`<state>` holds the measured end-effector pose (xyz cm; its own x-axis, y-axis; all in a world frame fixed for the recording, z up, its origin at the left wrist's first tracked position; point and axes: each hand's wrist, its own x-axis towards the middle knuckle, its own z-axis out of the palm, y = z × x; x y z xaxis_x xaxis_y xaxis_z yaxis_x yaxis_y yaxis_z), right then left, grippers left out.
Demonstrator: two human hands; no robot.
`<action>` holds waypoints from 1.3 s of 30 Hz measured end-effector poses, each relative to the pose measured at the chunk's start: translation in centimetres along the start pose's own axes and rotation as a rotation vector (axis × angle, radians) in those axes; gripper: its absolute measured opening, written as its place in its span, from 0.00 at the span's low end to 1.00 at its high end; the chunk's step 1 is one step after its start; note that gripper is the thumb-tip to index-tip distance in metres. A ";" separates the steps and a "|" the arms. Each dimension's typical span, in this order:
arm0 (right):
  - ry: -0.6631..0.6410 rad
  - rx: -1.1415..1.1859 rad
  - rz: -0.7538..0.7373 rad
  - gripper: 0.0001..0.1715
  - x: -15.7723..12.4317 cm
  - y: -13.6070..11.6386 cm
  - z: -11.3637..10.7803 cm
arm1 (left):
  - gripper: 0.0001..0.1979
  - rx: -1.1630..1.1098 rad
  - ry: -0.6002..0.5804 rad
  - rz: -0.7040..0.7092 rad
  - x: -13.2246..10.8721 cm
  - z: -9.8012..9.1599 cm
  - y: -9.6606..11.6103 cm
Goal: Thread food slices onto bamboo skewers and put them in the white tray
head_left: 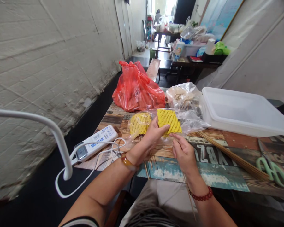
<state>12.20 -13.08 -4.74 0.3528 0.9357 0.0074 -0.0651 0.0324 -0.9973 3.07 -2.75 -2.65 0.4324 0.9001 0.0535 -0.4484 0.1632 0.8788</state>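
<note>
White device (pixel 97 142) (cable (pixel 65 197) looped), red plastic bag (pixel 138 90), cluttered back table (pixel 191 64)

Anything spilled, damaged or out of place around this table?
Nothing appears spilled. A thin white cable hangs in a loose loop past the left edge of the multicoloured plank-patterned table, which looks untidy. The pale brick-patterned wall is scuffed and wrinkled near its base, so it looks worn.
</note>
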 end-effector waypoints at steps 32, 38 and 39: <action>0.084 -0.207 -0.101 0.15 -0.4 0.0 -0.6 | 0.27 -0.028 -0.133 -0.091 -1.4 0.9 1.5; 0.104 -0.198 -0.107 0.14 -0.3 -0.3 -0.6 | 0.27 0.156 -0.122 -0.048 -1.3 0.7 1.3; 0.103 -0.186 -0.103 0.14 -0.2 -0.3 -0.6 | 0.27 0.189 -0.119 -0.034 -1.3 0.7 1.3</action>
<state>12.66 -13.50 -4.52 0.4428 0.8896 0.1118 0.1462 0.0513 -0.9879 2.46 -4.00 -1.27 0.5388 0.8397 0.0682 -0.2820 0.1035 0.9538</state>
